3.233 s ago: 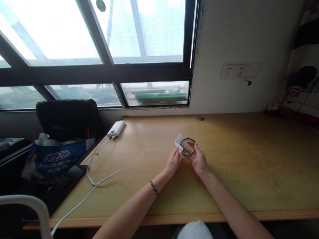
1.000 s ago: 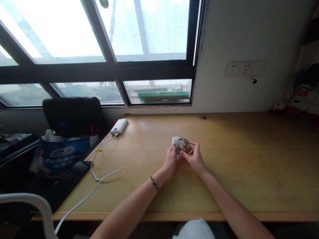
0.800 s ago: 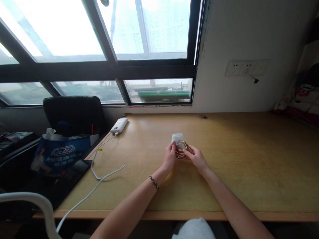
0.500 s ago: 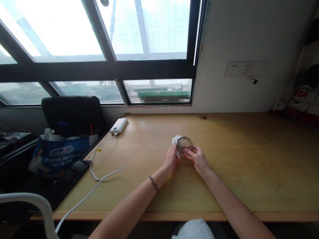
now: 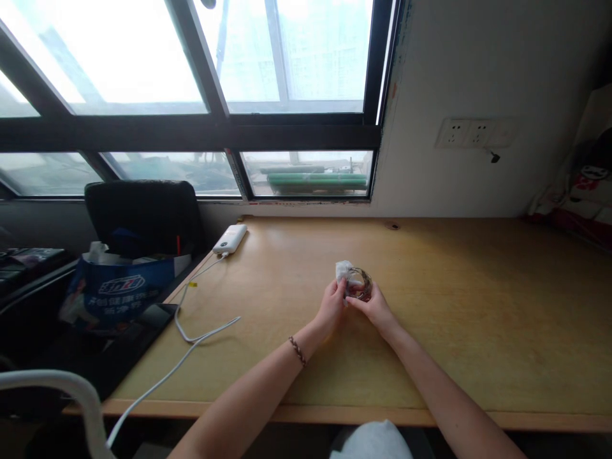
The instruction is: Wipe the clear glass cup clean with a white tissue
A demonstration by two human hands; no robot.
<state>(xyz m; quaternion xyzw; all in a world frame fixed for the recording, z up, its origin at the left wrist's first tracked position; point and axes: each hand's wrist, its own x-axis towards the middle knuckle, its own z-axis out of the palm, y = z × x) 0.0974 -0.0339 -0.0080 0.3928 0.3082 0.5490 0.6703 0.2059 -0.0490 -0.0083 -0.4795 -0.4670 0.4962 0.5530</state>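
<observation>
Over the middle of the wooden desk (image 5: 468, 306) both my hands meet around a small round clear glass dish (image 5: 359, 283). My right hand (image 5: 375, 308) grips the dish from its near right side. My left hand (image 5: 329, 307) pinches a crumpled white tissue (image 5: 342, 269) against the dish's left rim. A braided bracelet (image 5: 296, 350) sits on my left wrist. What the dish holds is too small to tell.
A white power bank (image 5: 230, 238) lies at the desk's back left, its white cable (image 5: 191, 336) trailing off the front edge. Left of the desk stand a blue bag (image 5: 117, 294) and a black case (image 5: 143, 213). Wall sockets (image 5: 471, 132) sit at the right.
The dish has been turned in my hands and the tissue has shifted around its left rim. The view has drifted slightly; both hands stay at the same spot on the desk.
</observation>
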